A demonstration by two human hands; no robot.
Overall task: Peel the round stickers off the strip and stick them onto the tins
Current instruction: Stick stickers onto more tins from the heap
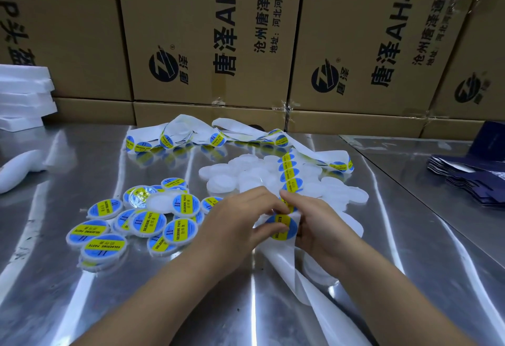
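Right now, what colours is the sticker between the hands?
The sticker is blue with a yellow band; head view.

A single head-worn view looks forward and down along the person's own forearms onto a shiny steel table (82, 277). The left hand (240, 217) and right hand (319, 225) sit close, just below frame centre. They meet at a round blue-and-yellow sticker (284, 227) on a white paper strip (317, 154). Brown printed cardboard boxes (207, 31) wall off the far edge, their edges slanted by the wide lens.

blue stickers (284, 227) with yellow bands, white strip (314, 154), brown cartons (207, 31), silver table (246, 304)
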